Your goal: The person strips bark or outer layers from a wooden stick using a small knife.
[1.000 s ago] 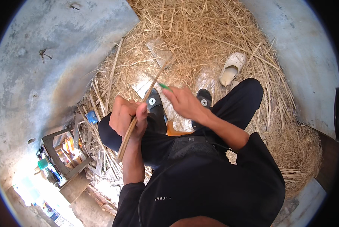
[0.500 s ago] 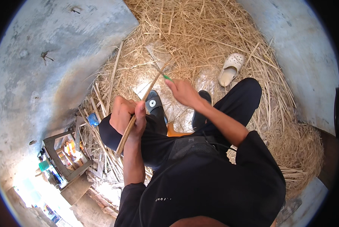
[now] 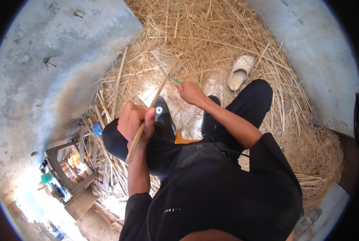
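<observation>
My left hand grips a thin tan stick that slants from below my fist up toward the straw. My right hand is closed on a small tool with a green handle, its tip close to the upper end of the stick. Both hands are held above my knees and black shoes. I am sitting over a wide heap of dry straw.
A cream clog lies on the straw to the right. A small metal stove with a fire stands at lower left beside split sticks. Bare concrete floor surrounds the straw.
My right hand has slid outward along the stick, away from my body toward its far end. My left hand has kept its hold in nearly the same place.
</observation>
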Tool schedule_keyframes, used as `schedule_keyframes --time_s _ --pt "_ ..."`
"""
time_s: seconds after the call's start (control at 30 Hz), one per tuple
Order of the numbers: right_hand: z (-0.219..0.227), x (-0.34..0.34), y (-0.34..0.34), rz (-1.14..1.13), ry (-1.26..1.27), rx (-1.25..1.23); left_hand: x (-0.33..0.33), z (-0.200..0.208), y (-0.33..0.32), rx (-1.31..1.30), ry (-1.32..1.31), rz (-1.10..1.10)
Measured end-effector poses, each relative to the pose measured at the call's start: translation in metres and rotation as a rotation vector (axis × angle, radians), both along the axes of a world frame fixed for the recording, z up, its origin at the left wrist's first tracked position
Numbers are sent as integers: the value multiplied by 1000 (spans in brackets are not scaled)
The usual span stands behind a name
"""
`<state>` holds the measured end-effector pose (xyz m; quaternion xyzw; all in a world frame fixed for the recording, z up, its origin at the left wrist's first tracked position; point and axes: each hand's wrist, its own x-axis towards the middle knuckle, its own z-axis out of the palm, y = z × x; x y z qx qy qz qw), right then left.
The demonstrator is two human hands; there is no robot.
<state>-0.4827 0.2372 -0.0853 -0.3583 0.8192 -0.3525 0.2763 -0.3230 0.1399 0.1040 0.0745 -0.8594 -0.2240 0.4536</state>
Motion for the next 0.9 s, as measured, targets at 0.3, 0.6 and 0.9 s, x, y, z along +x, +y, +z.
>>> schedule_keyframes --time_s 0.3,0.6,0.9 --pt "124 35 11 107 -172 -182 5 6 1 39 -66 61" --pt "106 32 2 136 -166 78 15 1 -5 47 -29 -42" --pt "47 25 39 20 -33 -11 9 3 -2 113 -47 -115"
